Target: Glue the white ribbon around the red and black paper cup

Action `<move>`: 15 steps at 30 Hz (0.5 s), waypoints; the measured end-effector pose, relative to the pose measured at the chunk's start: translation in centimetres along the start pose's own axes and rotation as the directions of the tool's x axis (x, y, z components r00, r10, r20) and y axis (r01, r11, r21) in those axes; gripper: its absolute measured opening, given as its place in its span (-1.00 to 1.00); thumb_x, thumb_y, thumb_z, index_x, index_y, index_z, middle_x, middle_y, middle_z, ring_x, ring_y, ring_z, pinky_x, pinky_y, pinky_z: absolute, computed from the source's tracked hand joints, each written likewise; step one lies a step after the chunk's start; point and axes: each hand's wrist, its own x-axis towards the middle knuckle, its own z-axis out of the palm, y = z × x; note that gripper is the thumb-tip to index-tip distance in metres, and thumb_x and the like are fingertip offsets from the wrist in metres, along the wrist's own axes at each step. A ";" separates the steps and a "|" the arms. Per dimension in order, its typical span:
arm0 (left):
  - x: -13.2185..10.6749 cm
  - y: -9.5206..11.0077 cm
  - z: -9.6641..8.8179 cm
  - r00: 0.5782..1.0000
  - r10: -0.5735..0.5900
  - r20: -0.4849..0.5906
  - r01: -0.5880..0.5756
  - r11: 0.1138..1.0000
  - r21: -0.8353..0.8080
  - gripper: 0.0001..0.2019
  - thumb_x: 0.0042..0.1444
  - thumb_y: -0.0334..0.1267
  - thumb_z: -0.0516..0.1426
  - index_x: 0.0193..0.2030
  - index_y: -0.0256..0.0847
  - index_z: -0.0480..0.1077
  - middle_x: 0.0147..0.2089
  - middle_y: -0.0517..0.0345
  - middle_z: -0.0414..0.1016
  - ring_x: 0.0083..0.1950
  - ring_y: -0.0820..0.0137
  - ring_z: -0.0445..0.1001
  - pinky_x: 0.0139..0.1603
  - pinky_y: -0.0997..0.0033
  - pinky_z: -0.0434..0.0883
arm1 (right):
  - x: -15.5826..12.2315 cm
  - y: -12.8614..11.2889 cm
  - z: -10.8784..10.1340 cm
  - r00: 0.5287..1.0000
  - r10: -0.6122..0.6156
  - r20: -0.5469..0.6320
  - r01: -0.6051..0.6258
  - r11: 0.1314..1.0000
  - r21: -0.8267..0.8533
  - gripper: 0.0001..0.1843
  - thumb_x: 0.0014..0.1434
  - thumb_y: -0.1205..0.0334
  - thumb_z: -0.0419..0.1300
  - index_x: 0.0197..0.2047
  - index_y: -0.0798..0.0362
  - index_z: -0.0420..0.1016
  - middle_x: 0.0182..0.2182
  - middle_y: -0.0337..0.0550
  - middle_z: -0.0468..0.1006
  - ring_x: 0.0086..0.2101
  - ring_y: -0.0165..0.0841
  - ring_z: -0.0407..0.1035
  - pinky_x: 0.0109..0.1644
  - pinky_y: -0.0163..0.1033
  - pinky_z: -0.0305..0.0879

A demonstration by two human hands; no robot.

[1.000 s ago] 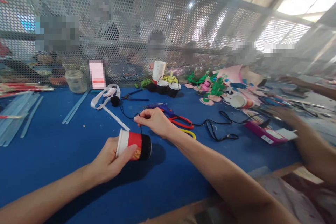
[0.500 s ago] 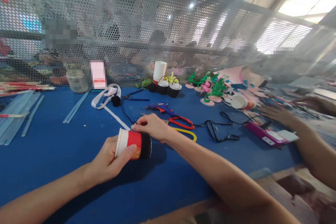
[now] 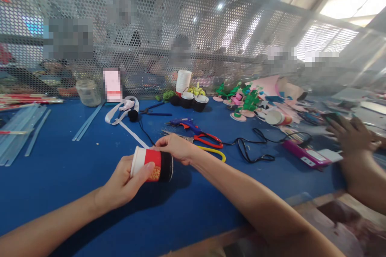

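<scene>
My left hand is wrapped round a paper cup lying on its side above the blue table. The cup is white at its rim and red in the middle, with gold characters. A black band, which looks like wound yarn, covers its base end. Behind the cup, my right hand has its fingers pinched on a black yarn strand; the fingertips are partly hidden by the cup. That strand leads back to a small black yarn ball. White ribbon passes behind the cup.
Scissors and a blue glue gun lie beyond my right hand. Pliers, small black pots and green plant figures stand farther back. A co-worker's hand is at right, near a purple box.
My right fingers have slipped lower behind the cup's upper side. The cup has shifted and turned slightly, showing more gold print. At right, the co-worker's hand has moved farther right.
</scene>
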 end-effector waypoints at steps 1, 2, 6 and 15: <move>0.0 -0.1 0.0 1.000 -0.011 -0.002 0.011 1.000 -0.015 -0.72 0.01 -0.28 -0.06 -0.69 -0.24 0.11 -0.68 0.31 0.05 -0.66 0.60 -0.02 -0.67 0.57 0.02 | 0.0 0.0 0.0 1.000 0.012 0.003 -0.012 1.000 0.011 -0.74 -0.35 0.13 0.28 -0.64 0.13 0.34 -0.70 -0.36 0.31 -0.65 -0.56 0.11 -0.57 -0.41 0.01; -0.1 -0.2 0.1 1.000 -0.025 -0.002 0.025 0.999 -0.030 -0.71 0.02 -0.26 -0.07 -0.69 -0.24 0.10 -0.69 0.31 0.04 -0.66 0.60 -0.02 -0.68 0.57 0.01 | 0.0 0.0 0.0 1.000 0.020 0.006 -0.020 1.000 0.017 -0.74 -0.35 0.14 0.28 -0.64 0.13 0.34 -0.71 -0.36 0.30 -0.65 -0.57 0.11 -0.57 -0.40 0.01; -0.1 -0.3 0.1 0.997 -0.072 0.002 0.072 0.994 -0.083 -0.69 0.04 -0.22 -0.09 -0.68 -0.24 0.09 -0.69 0.32 0.01 -0.66 0.61 -0.04 -0.69 0.57 -0.01 | 0.1 0.0 0.1 0.999 0.032 0.006 -0.032 0.999 0.018 -0.75 -0.34 0.16 0.27 -0.66 0.13 0.32 -0.73 -0.39 0.27 -0.68 -0.59 0.07 -0.57 -0.41 0.00; -0.2 -0.4 0.1 0.999 -0.051 -0.020 0.049 0.997 -0.059 -0.69 0.03 -0.21 -0.07 -0.69 -0.25 0.13 -0.69 0.32 0.02 -0.66 0.60 -0.05 -0.68 0.57 0.00 | -0.6 -0.7 -0.1 0.999 0.012 -0.031 -0.018 0.979 -0.202 -0.74 -0.21 0.07 0.21 -0.62 0.12 0.40 -0.81 -0.40 0.19 -0.76 -0.61 -0.06 -0.71 -0.42 -0.16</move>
